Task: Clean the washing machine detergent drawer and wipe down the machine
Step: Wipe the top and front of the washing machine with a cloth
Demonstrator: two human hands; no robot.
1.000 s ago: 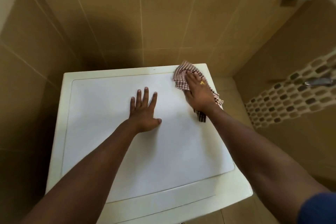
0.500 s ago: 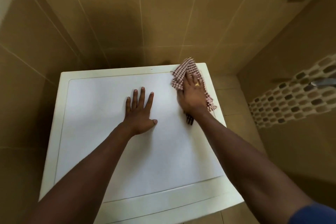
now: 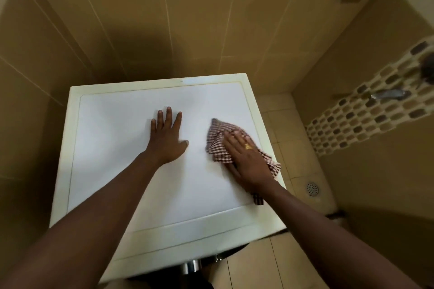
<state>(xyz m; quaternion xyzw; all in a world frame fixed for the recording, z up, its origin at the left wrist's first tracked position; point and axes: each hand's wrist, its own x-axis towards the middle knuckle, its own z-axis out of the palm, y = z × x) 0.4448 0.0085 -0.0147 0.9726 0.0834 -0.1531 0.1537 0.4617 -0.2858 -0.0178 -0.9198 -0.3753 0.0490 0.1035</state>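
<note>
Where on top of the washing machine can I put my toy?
The washing machine top is bare from its left rim to the left hand, and along the back rim beyond both hands. The right side is crowded: the right hand presses the checked cloth there.

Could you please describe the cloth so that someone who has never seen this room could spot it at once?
Start at the white washing machine top against the brown tiled wall. On its right side the right hand presses flat on a crumpled cloth. It alone is patterned, in red-and-white checks; the left hand beside it rests on bare white.
</note>
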